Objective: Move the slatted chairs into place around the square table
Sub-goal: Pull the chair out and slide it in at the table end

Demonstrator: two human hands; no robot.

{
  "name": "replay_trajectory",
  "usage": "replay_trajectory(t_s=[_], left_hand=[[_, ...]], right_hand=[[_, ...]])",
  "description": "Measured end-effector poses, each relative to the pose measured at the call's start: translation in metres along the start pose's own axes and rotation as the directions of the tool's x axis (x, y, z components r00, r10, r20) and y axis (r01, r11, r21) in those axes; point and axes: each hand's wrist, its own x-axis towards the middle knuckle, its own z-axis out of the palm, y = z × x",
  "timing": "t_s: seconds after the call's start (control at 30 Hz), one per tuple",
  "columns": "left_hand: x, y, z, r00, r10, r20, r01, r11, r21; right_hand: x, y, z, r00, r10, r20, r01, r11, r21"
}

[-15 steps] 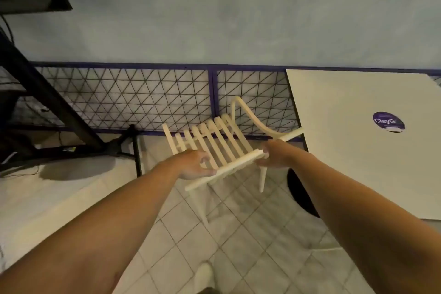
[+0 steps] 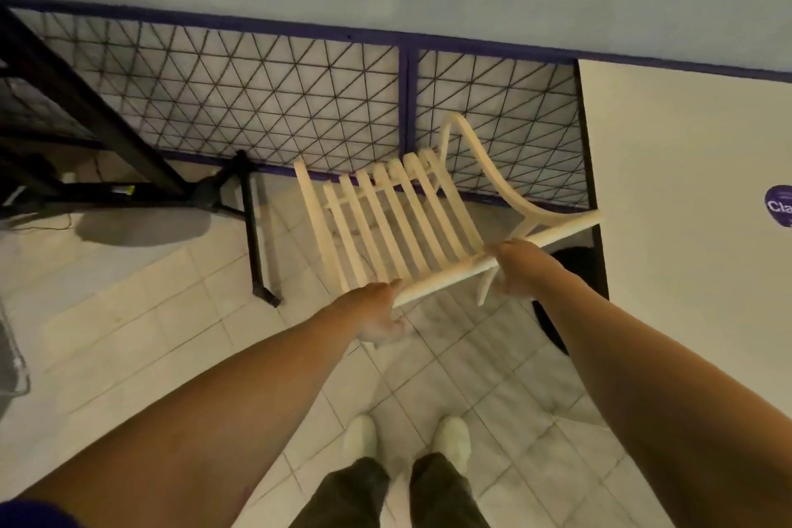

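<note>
While gripping the top rail of the slatted chair (image 2: 398,219) with the left hand (image 2: 377,313) curled, somewhat blurred, at one end and the right hand (image 2: 514,266) closed over it nearer the square table (image 2: 685,141), steer level. Ease the rail's far end clear of the table edge just beside it. Set down squarely on the tiled floor (image 2: 171,313), short of the mesh fence (image 2: 257,99).

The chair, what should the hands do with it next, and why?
Probably turn the slatted chair a little toward the square table. The left hand and right hand both grip its top rail, so it can be swung. Its seat seems to face the mesh railing, not the table beside it on the right.
</note>
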Motion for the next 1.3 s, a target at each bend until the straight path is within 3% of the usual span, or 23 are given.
replay_trajectory(t_s=[0.37,0.77,1.3], left_hand=[[0.038,0.028,0.012,0.980,-0.178,-0.088,0.171,0.982,-0.082],[0.056,0.031,0.016,0.968,-0.223,-0.115,0.222,0.975,-0.018],[0.022,-0.028,0.003,0.993,-0.075,-0.094,0.083,0.993,0.082]], right_hand=[[0.067,0.034,-0.008,0.954,-0.210,0.216,0.262,0.931,-0.255],[0.084,0.058,-0.013,0.954,-0.186,0.233,0.257,0.910,-0.324],[0.047,0.007,0.021,0.981,-0.106,0.163,0.145,0.958,-0.246]])
